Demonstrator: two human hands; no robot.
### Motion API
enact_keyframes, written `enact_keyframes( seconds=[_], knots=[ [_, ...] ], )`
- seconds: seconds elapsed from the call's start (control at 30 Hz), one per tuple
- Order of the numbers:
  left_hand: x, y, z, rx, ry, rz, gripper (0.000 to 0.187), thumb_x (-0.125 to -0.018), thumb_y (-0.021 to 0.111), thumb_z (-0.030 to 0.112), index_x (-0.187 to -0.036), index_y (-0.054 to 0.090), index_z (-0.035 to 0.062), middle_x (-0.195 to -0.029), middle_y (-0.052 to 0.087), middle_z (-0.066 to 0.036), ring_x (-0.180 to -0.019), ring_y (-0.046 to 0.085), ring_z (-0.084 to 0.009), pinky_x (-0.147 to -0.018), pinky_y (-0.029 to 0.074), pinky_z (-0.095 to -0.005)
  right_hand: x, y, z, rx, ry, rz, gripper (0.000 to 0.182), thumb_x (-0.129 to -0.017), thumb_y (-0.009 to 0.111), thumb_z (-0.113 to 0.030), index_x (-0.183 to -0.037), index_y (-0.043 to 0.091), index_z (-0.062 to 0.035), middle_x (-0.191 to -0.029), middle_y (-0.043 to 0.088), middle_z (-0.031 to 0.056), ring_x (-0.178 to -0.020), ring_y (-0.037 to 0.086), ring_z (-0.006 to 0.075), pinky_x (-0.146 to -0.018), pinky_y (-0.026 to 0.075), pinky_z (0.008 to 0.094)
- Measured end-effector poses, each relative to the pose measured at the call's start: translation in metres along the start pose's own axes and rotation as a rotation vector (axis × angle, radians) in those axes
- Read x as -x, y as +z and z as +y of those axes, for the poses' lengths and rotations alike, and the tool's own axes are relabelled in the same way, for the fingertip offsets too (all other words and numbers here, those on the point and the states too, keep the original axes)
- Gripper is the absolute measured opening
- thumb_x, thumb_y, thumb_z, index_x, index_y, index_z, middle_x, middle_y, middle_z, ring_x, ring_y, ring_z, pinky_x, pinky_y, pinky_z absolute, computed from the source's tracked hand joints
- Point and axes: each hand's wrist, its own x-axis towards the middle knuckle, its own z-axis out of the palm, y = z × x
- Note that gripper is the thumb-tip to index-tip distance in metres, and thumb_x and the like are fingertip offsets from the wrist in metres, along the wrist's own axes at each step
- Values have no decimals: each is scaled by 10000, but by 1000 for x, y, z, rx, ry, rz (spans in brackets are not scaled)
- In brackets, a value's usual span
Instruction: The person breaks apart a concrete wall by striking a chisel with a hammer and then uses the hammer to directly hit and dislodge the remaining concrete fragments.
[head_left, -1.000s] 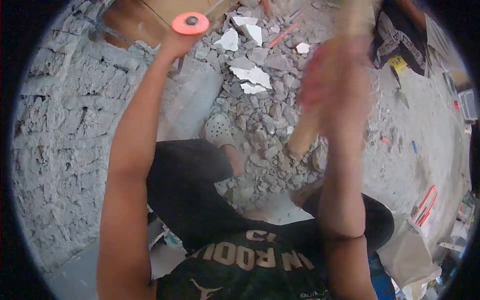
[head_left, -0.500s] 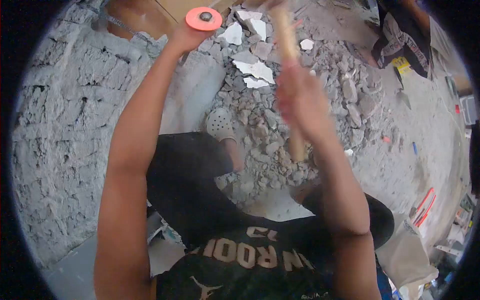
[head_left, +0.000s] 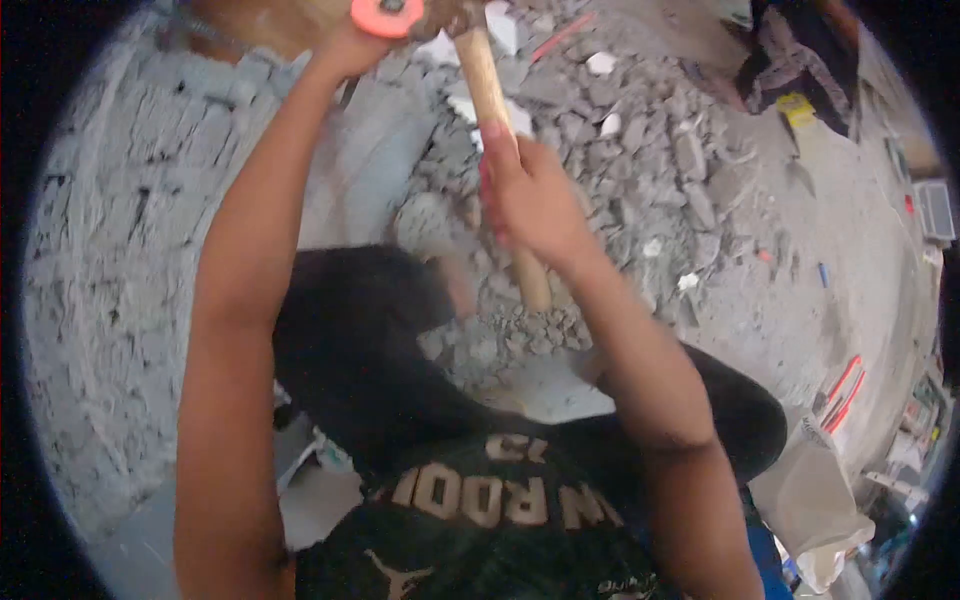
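My left hand (head_left: 350,48) is closed around a chisel with a round orange hand guard (head_left: 372,20), at the top of the view beside the rough wall. The guard hides most of the chisel's shaft and the fingers. In my right hand (head_left: 540,200) is a hammer (head_left: 484,82), gripped by its pale wooden handle, with the handle's butt sticking out below the fist. Its dark head, partly cut off by the upper edge, overlaps the right side of the guard.
Broken grey rubble (head_left: 640,160) with white flakes covers the floor ahead. A chipped masonry wall (head_left: 120,280) stands at left. To the right lie a trowel (head_left: 800,175), red-handled tool (head_left: 845,395) and whitish bag (head_left: 815,490). Dark cloth (head_left: 795,60) is at upper right.
The hammer has swung left toward the chisel, its head now at the orange guard. My left hand and the chisel appear slightly higher and farther left in view.
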Motion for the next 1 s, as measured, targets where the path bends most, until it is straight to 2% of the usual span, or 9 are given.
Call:
enact_keyframes(
  seconds=[0.07,0.1,0.33,0.4,0.53,0.57,0.83,0.93,1.0],
  knots=[
    [19,17,-23,-297,139,78,446,-762,783,241,-1141,619,73,-1119,654,-87,-1075,612,-219,-953,481,-347,14,-17,-18,96,-35,125,590,-999,361,-485,-830,579,36,-628,578,190,-633,623,322,-623,478,435],
    [25,24,-22,-268,61,46,446,-768,779,248,-1142,617,66,-1110,659,-83,-1062,616,-214,-939,484,-348,23,-31,-33,-94,-57,164,482,-986,438,-496,-810,551,-62,-612,526,16,-443,463,92,-410,393,254],
    [9,14,-13,-60,-281,72,447,-791,767,274,-1140,615,40,-1069,673,-61,-997,628,-180,-873,499,-337,45,-158,-127,101,-1214,538,407,-1011,422,-426,-1181,494,-64,-990,554,21,-786,559,92,-622,470,257],
    [12,18,-17,-126,-162,63,463,-760,786,252,-1143,613,59,-1104,658,-73,-1041,615,-198,-922,483,-345,35,-139,-109,-208,-1059,343,349,-975,460,-384,-1043,530,-48,-862,572,54,-711,571,173,-597,466,318],
    [7,9,-19,-114,-218,-14,457,-781,778,292,-1141,622,55,-1046,674,-46,-967,627,-157,-848,501,-320,-12,11,15,405,-489,252,318,-903,538,-299,-768,602,-18,-606,608,122,-561,593,335,-548,457,441],
    [5,7,-15,-111,-208,3,457,-781,778,292,-1141,622,55,-1046,674,-46,-967,627,-157,-848,501,-320,2,6,18,-213,91,-111,392,-986,475,-421,-837,525,-61,-622,498,15,-488,485,122,-410,408,290],
    [11,15,-14,-105,-304,-46,453,-762,775,231,-1151,618,59,-1050,662,-32,-953,609,-150,-840,498,-324,52,-85,-65,-204,-337,365,456,-993,415,-478,-982,560,-46,-763,558,62,-563,513,119,-464,425,269],
    [7,18,-34,-67,-143,-70,469,-765,769,215,-1177,607,62,-1086,657,-44,-988,609,-167,-868,490,-336,56,-120,-81,-786,-589,109,455,-952,452,-465,-1026,574,-33,-834,569,80,-624,512,160,-558,455,296],
    [12,21,-18,-53,-128,-46,504,-731,794,221,-1172,604,68,-1130,643,-66,-1048,598,-192,-933,469,-347,37,-111,-53,24,-501,453,396,-942,481,-402,-1013,600,-31,-844,592,76,-692,556,163,-595,474,321]
  ],
)
